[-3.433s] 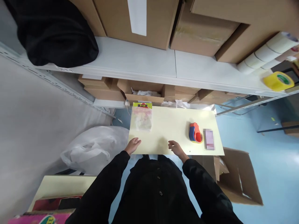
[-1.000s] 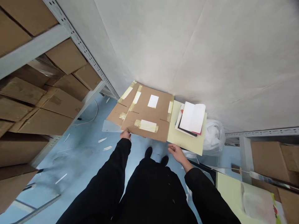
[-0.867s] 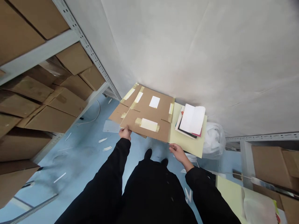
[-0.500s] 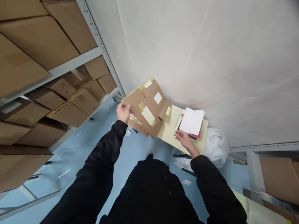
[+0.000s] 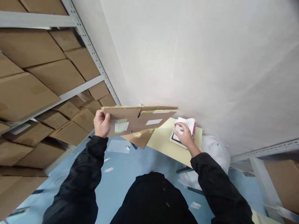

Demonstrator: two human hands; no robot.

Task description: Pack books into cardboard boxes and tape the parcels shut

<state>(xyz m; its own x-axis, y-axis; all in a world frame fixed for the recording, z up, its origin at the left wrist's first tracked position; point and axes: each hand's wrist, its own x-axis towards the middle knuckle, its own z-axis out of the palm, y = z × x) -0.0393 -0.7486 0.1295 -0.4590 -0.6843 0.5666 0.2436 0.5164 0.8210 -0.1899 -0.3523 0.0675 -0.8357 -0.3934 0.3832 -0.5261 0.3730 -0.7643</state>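
My left hand (image 5: 102,123) grips the left edge of a flattened cardboard box (image 5: 137,121), thumb on the near face. The cardboard carries white labels and yellowish tape, and it is lifted, tilted, above the table's left end. Under it lies another piece of cardboard (image 5: 140,138) with shiny tape. My right hand (image 5: 184,134) hovers over or rests at a stack of notebooks (image 5: 183,123) with a white page on top and a pink edge. Its fingers are curved and apart, with nothing seen between them. Whether they touch the stack I cannot tell.
A cream table (image 5: 161,141) stands against the pale wall (image 5: 187,56). Metal shelving with several cardboard boxes (image 5: 58,76) rises on the left. A white plastic bag (image 5: 215,152) sits right of the table. Paper scraps (image 5: 108,170) lie on the blue floor.
My left hand has raised the flattened cardboard box and drawn it left, tipping it nearly edge-on and uncovering another cardboard piece. My right hand has moved over the notebooks.
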